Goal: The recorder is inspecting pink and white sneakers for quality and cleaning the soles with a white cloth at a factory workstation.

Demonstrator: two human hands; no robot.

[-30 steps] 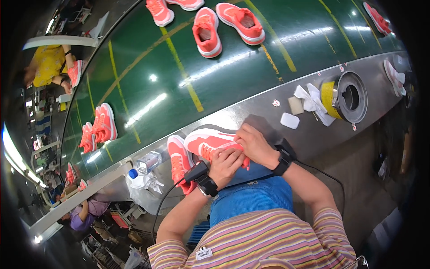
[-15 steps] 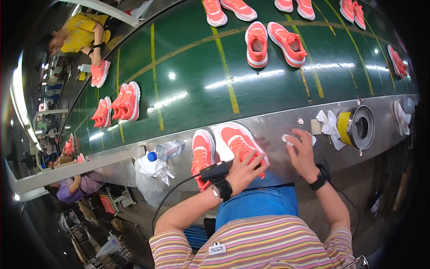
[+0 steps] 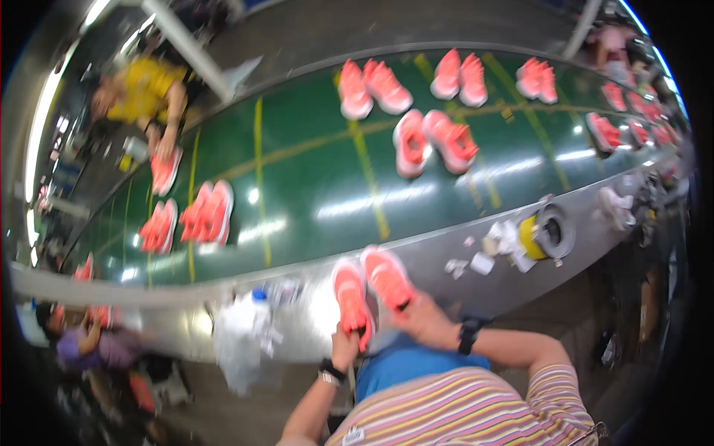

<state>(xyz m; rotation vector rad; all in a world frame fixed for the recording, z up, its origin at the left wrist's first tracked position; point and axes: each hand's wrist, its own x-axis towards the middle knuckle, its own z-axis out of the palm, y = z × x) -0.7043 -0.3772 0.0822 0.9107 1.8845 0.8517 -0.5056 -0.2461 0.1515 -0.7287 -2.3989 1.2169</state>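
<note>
A pair of coral-pink sneakers with white soles rests at the near metal ledge, toes pointing away from me. My left hand [image 3: 343, 348] grips the left sneaker [image 3: 349, 291] at its heel opening. The right sneaker [image 3: 385, 275] is held at the heel by my right hand [image 3: 428, 321], its thumb by the opening. Both hands are closed, though motion blurs the fingers. A white paper scrap [image 3: 482, 263] lies on the ledge beyond my right hand.
Several matching sneaker pairs stand on the green belt [image 3: 297, 201]. Along the metal ledge [image 3: 439, 286] are a yellow-sided tape roll [image 3: 549, 232], crumpled white paper [image 3: 509, 239] and a clear bottle [image 3: 282, 290] beside a white plastic bag [image 3: 245, 334]. Across the belt, a person in yellow [image 3: 145, 89] handles a sneaker.
My left hand has moved from the right sneaker to the left one's heel. My right hand has left the white scrap and taken the right sneaker's heel. The view has shifted.
</note>
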